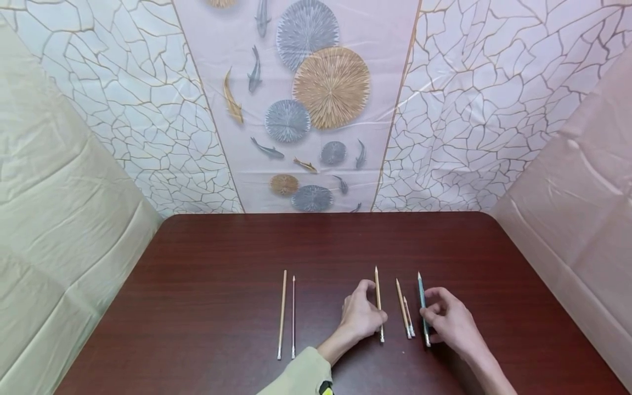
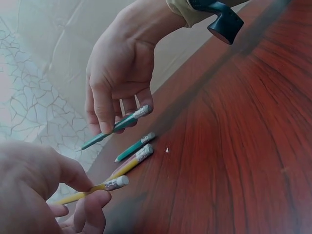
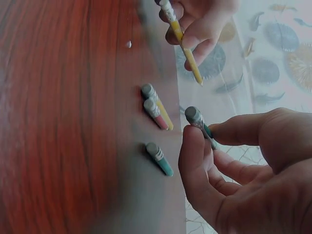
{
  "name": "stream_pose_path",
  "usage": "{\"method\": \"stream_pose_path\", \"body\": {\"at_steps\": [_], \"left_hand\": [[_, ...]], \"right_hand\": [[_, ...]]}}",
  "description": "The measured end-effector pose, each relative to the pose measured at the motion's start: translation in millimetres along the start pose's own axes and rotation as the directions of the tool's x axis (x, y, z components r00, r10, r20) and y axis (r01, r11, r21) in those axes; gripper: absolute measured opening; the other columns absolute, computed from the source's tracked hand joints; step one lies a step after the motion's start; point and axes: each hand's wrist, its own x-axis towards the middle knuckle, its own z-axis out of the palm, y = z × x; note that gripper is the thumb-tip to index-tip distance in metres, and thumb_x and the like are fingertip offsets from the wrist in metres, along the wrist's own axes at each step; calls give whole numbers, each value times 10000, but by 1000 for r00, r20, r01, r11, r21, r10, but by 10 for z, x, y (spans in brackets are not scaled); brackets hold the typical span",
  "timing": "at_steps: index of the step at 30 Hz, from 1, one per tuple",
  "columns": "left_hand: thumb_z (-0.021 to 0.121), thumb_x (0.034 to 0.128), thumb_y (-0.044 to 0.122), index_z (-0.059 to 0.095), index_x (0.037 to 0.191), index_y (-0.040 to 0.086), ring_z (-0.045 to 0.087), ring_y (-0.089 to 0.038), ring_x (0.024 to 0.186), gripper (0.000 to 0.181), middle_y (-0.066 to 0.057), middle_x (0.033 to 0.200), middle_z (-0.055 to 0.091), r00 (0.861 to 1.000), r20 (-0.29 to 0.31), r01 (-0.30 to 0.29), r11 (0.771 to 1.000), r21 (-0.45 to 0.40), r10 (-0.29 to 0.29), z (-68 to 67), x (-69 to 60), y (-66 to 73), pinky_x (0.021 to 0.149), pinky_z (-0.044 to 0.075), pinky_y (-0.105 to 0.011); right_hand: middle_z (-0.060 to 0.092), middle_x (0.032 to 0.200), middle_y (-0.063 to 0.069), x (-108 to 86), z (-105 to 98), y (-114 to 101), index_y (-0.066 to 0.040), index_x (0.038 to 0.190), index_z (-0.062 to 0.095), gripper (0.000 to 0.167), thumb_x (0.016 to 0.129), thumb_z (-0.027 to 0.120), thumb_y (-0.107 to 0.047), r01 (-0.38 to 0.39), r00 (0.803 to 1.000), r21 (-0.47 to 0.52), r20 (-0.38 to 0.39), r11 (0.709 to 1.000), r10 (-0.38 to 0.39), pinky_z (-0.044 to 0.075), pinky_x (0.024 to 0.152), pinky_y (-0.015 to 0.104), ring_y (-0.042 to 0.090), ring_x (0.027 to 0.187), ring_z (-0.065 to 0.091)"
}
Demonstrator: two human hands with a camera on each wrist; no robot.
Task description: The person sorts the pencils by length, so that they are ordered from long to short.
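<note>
My left hand (image 1: 362, 312) pinches a yellow pencil (image 1: 377, 288) between thumb and fingers, its sharpened tip pointing away and its white eraser toward me. My right hand (image 1: 451, 321) pinches a teal pencil (image 2: 126, 122) near its eraser end, just above the table. Below it, a second teal pencil (image 3: 161, 161) lies on the table in both wrist views; the head view does not separate the two clearly. Between my hands, another yellow pencil (image 1: 402, 306) lies beside a shorter pink pencil (image 3: 155, 113), their eraser ends close together.
Farther left on the dark red wooden table (image 1: 207, 285) lie a long yellowish pencil (image 1: 282, 315) and a thin reddish pencil (image 1: 293, 318), nearly parallel. A patterned curtain (image 1: 316, 164) hangs behind the table, with plain cloth at both sides. A small white speck (image 2: 167, 150) sits near the pencils.
</note>
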Motion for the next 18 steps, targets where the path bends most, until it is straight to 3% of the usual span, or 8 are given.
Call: {"method": "stream_pose_path", "body": {"at_steps": [5, 18], "left_hand": [[765, 643, 31, 615, 1185, 133, 581, -71, 638, 571, 46, 670, 674, 1000, -3, -8, 1000, 17, 8, -57, -11, -28, 739, 485, -330], [754, 650, 25, 610, 1193, 88, 574, -46, 574, 565, 71, 642, 660, 1000, 0, -29, 1000, 13, 29, -209, -52, -121, 695, 494, -303]], "right_hand": [[589, 813, 90, 6, 44, -30, 34, 1252, 504, 384, 892, 636, 28, 16, 1000, 0, 3, 1000, -16, 560, 518, 375, 220, 706, 602], [581, 772, 75, 5, 210, -110, 16, 1200, 515, 347, 882, 653, 38, 37, 999, 23, 13, 999, -37, 549, 482, 373, 220, 617, 623]]}}
